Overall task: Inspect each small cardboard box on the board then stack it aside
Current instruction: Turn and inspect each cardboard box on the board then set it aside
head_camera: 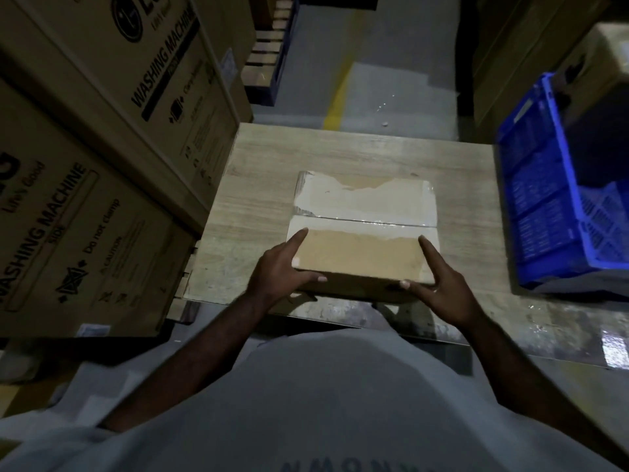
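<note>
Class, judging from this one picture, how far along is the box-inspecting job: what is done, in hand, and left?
Done: nothing visible; no stack of inspected boxes shows. In hand: the left hand and right hand grip the near corners of the small cardboard box on the board. Left: finish inspecting it, then stack it aside.

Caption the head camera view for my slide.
Left hand and right hand grip a taped cardboard box on the wooden board.
</note>
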### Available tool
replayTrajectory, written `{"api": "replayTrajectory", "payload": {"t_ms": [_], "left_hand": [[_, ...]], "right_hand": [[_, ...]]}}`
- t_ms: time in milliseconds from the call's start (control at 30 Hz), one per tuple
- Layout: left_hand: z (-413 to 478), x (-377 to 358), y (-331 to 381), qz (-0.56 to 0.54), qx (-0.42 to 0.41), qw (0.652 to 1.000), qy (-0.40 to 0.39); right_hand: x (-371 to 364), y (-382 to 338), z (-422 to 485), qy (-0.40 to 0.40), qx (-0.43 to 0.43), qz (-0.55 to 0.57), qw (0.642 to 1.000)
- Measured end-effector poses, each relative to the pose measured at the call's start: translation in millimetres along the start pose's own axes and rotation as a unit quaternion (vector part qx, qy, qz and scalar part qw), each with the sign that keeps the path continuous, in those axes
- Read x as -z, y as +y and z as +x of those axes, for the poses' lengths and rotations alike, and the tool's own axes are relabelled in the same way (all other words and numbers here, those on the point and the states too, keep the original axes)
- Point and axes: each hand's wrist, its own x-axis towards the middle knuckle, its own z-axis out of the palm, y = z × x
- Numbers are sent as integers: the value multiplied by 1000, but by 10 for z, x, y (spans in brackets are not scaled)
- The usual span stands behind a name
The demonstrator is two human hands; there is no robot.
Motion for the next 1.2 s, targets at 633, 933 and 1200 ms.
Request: {"api": "replayTrajectory", "payload": {"t_ms": [633, 933, 1200], "left_hand": [[681, 484, 842, 43, 68, 980, 180], [382, 271, 777, 189, -18, 979, 77], [53, 53, 727, 271, -48, 958, 78]], "right_hand": [[450, -650, 549, 73, 3, 36, 997], [299, -616, 458, 109, 16, -120, 987], [-78, -703, -75, 99, 35, -320, 942]]}}
